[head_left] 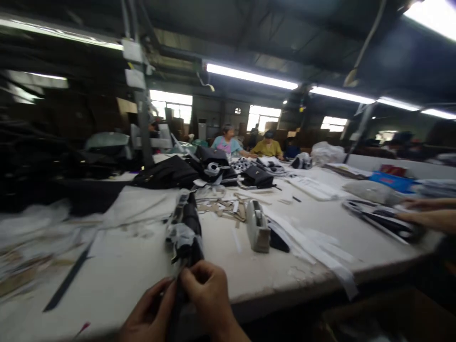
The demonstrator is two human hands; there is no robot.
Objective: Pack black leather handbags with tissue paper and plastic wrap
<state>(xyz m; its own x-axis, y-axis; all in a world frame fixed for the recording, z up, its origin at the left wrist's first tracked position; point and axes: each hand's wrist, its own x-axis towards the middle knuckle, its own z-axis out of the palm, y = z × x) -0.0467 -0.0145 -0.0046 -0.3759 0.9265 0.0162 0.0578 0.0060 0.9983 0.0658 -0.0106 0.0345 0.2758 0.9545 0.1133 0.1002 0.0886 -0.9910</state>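
A long black bag-like piece lies on the table in front of me, with clear plastic wrapping and shiny metal parts along its left side. At its near end, my left hand and my right hand pinch a black strap between thumbs and fingertips. The two hands are close together at the table's front edge. My fingers partly cover the strap, and blur hides its detail. To the right of the black piece stands a grey tape dispenser.
Paper scraps and white strips litter the table. Black bags are heaped further back. At right, a co-worker's hands touch a black-and-white piece. Two people sit across the table. A dark strip lies left.
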